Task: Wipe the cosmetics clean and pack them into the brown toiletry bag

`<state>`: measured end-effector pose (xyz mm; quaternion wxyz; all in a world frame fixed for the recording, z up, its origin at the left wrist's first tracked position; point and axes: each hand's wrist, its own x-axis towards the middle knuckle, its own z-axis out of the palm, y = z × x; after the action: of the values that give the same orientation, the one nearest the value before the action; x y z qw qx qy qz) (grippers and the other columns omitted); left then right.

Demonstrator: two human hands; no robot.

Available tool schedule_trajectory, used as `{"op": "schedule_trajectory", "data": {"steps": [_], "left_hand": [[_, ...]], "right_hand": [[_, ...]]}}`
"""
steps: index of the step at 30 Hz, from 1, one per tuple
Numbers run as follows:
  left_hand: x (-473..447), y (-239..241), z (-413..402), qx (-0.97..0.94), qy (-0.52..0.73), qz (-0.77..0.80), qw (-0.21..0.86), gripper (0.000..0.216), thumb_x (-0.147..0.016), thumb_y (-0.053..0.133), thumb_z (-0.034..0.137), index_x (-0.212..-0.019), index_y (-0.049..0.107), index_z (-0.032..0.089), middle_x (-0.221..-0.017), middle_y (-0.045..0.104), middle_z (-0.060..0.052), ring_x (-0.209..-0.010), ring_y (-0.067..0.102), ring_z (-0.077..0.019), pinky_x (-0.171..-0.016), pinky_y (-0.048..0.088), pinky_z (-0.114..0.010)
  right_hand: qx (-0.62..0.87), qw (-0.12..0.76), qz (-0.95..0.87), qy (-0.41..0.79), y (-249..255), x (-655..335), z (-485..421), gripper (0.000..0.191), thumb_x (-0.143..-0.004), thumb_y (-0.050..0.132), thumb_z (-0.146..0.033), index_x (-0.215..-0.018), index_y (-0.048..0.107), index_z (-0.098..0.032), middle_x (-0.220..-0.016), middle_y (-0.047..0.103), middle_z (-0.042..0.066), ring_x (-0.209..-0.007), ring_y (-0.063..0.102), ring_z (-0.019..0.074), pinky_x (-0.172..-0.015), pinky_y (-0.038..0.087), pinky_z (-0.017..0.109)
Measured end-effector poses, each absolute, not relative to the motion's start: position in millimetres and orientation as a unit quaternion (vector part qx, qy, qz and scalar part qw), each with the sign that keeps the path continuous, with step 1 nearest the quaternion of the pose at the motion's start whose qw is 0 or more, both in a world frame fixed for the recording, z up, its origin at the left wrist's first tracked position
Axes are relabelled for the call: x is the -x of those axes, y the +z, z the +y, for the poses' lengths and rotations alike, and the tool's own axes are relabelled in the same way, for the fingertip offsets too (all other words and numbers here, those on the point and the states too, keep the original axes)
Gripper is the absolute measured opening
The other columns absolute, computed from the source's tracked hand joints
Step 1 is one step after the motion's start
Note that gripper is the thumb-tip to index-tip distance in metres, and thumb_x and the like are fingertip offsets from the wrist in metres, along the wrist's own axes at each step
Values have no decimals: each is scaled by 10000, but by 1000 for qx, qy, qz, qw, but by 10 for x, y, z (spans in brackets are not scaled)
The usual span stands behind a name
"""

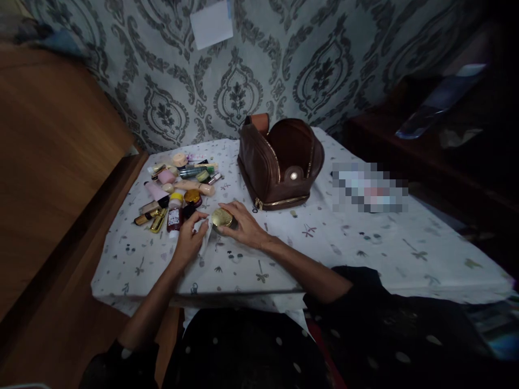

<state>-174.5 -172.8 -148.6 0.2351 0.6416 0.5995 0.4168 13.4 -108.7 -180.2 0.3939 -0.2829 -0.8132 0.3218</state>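
Above the front middle of the table, my right hand (245,227) is closed around a round gold-topped cosmetic container (222,217), thumb on the near side and fingers on the far side. My left hand (192,233) is just left of it, its thumb and fingers pinched on a thin white wipe or tissue (207,236), whose exact kind is hard to make out. Beyond the left hand lie a dark red bottle with a patterned label (174,219), a yellow-lidded jar (175,200) and an amber-topped round jar (193,198). A brown cosmetic bag (259,167) stands unzipped behind the right hand.
Several tubes and bottles, among them a pink tube (154,190) and a beige tube (197,187), lie at the table's left. A blurred-out flat item (370,188) lies at the right. A patterned cloth (348,243) covers the table; a wooden cabinet (60,135) borders its left.
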Motion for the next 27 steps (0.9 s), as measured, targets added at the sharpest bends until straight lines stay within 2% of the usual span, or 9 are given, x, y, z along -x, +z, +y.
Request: {"op": "schedule_trajectory", "data": {"steps": [6, 10, 15, 22, 27], "left_hand": [[1571, -1406, -1896, -686, 389, 595, 155, 184, -939, 479, 353, -970, 576, 200, -842, 646, -15, -761, 595, -180, -665, 442, -275], [1505, -1369, -1936, -729, 382, 562, 85, 163, -974, 456, 307, -1010, 575, 202, -938, 662, -40, -863, 628, -188, -775, 478, -292], [1534, -1389, -1929, -757, 362, 543, 38, 181, -987, 452, 284, -1066, 592, 203, -991, 664, -62, -937, 640, -196, -833, 486, -304], [1678, -1341, -1706, -728, 389, 556, 94, 235, -968, 447, 309, -1009, 646, 191, -981, 673, -70, -963, 626, -217, -868, 470, -333], [1801, -1507, -1527, -673, 409, 583, 199, 237, -905, 485, 307, -972, 667, 171, -1006, 709, -71, -959, 639, -226, -807, 480, -318]], "right_hand": [[304, 440, -774, 340, -1761, -151, -1093, 439, -836, 668, -450, -1175, 584, -185, -1022, 555, 85, -980, 549, 247, -889, 474, 403], [317, 458, -717, 418, -1796, -115, -1093, 398, -831, 655, -497, -1090, 609, -198, -989, 574, 58, -925, 576, 206, -814, 501, 345], [299, 450, -673, 505, -1861, -89, -1030, 491, -741, 735, -511, -1082, 605, -183, -1026, 602, 56, -975, 598, 201, -881, 513, 357], [246, 376, -694, 563, -1766, -225, -960, 567, -742, 760, -481, -1208, 620, -188, -1164, 631, 72, -1082, 607, 217, -951, 495, 377], [214, 349, -717, 564, -1681, -302, -980, 660, -807, 717, -440, -1400, 520, -227, -1237, 619, 62, -1171, 570, 219, -986, 469, 385]]}}
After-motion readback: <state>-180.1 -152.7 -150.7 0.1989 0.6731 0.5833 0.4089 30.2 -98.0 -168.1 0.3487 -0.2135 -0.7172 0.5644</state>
